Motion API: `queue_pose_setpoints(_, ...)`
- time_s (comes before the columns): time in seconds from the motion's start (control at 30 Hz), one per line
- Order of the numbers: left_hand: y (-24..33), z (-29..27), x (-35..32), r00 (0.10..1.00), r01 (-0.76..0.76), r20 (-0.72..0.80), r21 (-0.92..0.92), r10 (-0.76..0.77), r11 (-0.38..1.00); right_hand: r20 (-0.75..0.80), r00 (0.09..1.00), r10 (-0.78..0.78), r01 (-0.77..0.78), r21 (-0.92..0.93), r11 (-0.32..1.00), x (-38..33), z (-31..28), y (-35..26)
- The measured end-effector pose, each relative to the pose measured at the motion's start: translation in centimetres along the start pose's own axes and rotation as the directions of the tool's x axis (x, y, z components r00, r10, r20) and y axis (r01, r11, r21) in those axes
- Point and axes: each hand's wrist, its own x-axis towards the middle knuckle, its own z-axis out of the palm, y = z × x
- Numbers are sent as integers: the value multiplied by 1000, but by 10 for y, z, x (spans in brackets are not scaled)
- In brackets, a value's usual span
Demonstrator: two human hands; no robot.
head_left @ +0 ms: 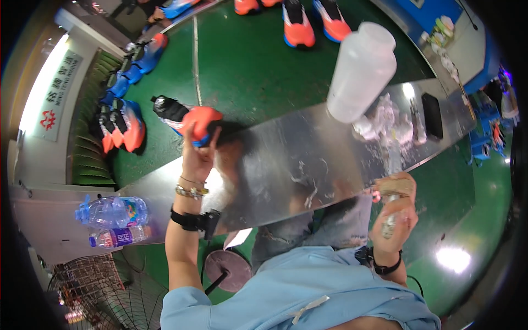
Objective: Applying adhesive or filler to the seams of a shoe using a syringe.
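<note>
My left hand (197, 157) is closed around the toe end of an orange-red sneaker (202, 119) with a black collar and blue sole, raised at the bench's far edge. In my right hand (395, 217), near the bench's front edge, is a brush-like tool (397, 187) with a tan end and a whitish, smeared handle; the fingers partly hide it. Beyond that hand, crumpled white residue (385, 118) lies on the metal bench (269, 165). A large translucent white plastic bottle (366, 71) stands beside the residue.
A dark flat object (432, 115) lies on the bench's right. Two water bottles (118, 213) lie at its left end. Sneakers (127, 125) line the green surface (247, 66) at left; others (298, 27) sit farther off. A wire fan (104, 291) is lower left. Another person's hand (156, 15) shows upper left.
</note>
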Motion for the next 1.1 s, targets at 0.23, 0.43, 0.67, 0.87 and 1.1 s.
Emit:
queue_pose_setpoints(0.23,75,-100,76,647,-614,-488,124,586,780,-241,966,91,-83,41,996,19,-23,40)
queue_pose_setpoints(0.43,0,13,138,984,-117,152,153,94,981,-349,919,181,-185,21,982,22,-45,82)
queue_pose_setpoints(0.67,-74,160,238,884,283,322,211,-340,936,-284,949,140,-167,-73,983,13,-55,78)
queue_pose_setpoints(0.87,-113,256,289,994,106,-30,316,-102,943,-271,923,274,-291,-23,956,21,-66,69)
queue_pose_setpoints(1.1,-99,183,235,995,8,93,317,-40,948,-278,943,185,-188,15,982,10,-62,71)
